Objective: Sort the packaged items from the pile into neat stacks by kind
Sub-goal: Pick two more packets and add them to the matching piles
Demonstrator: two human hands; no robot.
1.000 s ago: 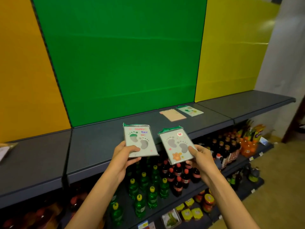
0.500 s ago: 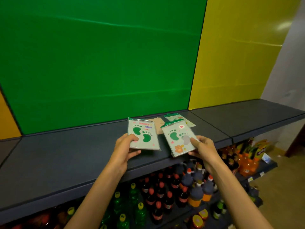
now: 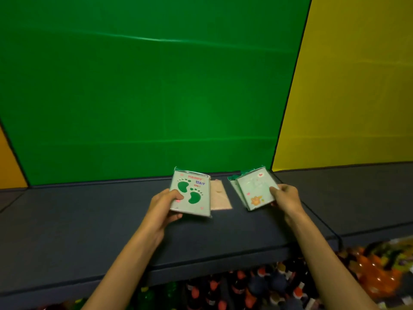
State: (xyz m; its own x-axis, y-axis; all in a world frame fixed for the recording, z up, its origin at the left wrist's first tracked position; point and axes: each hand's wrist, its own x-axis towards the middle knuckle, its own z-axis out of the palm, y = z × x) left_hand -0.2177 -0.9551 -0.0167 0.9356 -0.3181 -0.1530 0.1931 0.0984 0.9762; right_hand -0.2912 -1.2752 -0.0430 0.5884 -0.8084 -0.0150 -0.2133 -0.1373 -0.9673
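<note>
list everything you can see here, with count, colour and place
footprint packet: 1, pale green, held in left hand above shelf
heart packet: 1, pale green, held in right hand over another packet
packet underneath: 1, pale green, on shelf, mostly hidden
tan packet: 1, beige, flat on shelf between the hands
shelf: dark grey, across the middle
back panels: green centre, yellow right, orange left
bottles: many, red and green caps, below shelf, blurred
left hand: grips footprint packet
right hand: grips heart packet
</note>
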